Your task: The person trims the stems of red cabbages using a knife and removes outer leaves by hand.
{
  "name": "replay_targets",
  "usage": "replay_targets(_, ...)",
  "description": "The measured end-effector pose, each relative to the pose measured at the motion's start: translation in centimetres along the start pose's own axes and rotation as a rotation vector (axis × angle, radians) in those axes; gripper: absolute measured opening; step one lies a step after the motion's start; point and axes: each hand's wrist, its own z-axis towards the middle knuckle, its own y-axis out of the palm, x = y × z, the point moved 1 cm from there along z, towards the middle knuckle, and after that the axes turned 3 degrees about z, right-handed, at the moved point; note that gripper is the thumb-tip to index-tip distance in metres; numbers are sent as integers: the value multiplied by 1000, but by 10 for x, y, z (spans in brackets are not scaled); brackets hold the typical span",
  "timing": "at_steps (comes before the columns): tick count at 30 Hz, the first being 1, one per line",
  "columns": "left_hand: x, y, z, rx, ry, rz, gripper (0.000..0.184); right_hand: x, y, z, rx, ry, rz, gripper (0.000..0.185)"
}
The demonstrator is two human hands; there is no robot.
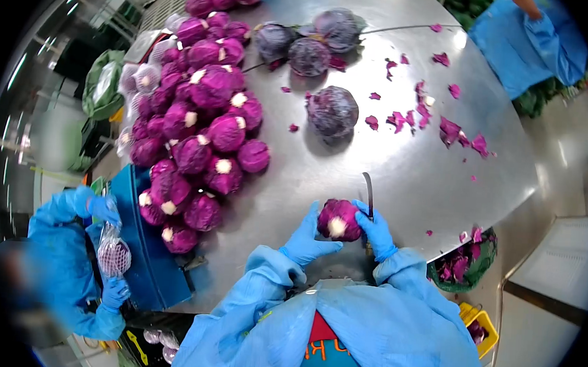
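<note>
A trimmed red cabbage [341,218] is between my hands near the table's front edge, its pale cut stem end facing me. My gloved left hand [306,243] cups its left side, thumb below and fingers along the side. In my gloved right hand [376,234] is a knife [369,191] with a dark, curved blade pointing away from me. The fingers of that hand also touch the cabbage's right side. Farther up the table sits an untrimmed, dull purple cabbage [333,112], with several more cabbages [309,56] behind it.
A tall pile of trimmed red cabbages [207,117] covers the table's left side. Leaf scraps [413,113] lie scattered at the right. A green-lined bin of leaves [461,264] and a yellow crate [479,329] stand lower right. Co-workers stand at left [67,264] and upper right [528,46].
</note>
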Motion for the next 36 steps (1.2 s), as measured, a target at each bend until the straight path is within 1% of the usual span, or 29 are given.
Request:
replay_targets(2,13,11,10,7,288,592,110,-3,-17,0,94,188,-71,51)
replay_targets(3,35,20,13,27,93,703,106,-15,-16,-2,121,277,-132,49)
replay_targets(4,47,24,23,41,21,801,100,-21,-17,-3,148,367,-192,47)
replay_targets(5,57,28,34,58,-55,897,94,-13,-20,0,114,311,-239,49)
replay_targets(6,61,31,42,81,-134,992,88,9,-23,7,108,104,-257,49)
replay_targets(7,50,30,46,180,-12,931,90,8,-24,8,115,92,-262,48)
replay_targets(8,29,32,53,183,17,726,94,6,-23,9,116,82,-264,48)
replay_targets(9,4,32,59,188,43,523,97,-3,-23,8,91,132,-229,48)
replay_targets(10,-4,30,62,193,65,323,101,-18,-22,6,63,184,-191,49)
replay_targets(11,-11,27,63,179,33,252,103,-25,-23,6,35,233,-153,49)
replay_targets(13,-15,21,63,153,-33,104,106,-23,-24,10,36,202,-33,45)
replay_targets(16,-42,6,69,310,-137,-164,106,-14,-25,16,70,121,51,41)
replay_targets(17,-57,0,73,394,-200,-286,113,-10,-25,16,85,90,64,41)
replay_targets(18,-45,-4,68,396,-223,-480,104,-11,-25,14,76,89,77,42)
replay_targets(20,-31,-17,63,85,-294,-903,88,-20,-24,10,56,81,101,46)
replay_targets(23,-37,-18,46,-10,-299,-1385,88,-32,-22,2,41,123,8,46)
replay_targets(26,-36,-15,36,-219,-239,-1751,90,-31,-18,0,51,168,-52,42)
replay_targets(29,-31,-11,30,-155,-125,-1720,92,-25,-22,-4,21,220,-55,50)
replay_targets(31,-27,-15,31,-180,-98,-1646,95,-34,-15,-9,-4,251,-79,58)
replay_targets(32,-24,-19,31,-193,-85,-1607,96,-33,-13,-9,-9,235,-88,60)
replay_targets(35,-13,-26,25,183,-174,-1153,100,-34,-10,-9,-16,214,-115,63)
replay_targets(36,-17,-27,27,245,-148,-857,101,-36,-10,-10,-18,227,-129,64)
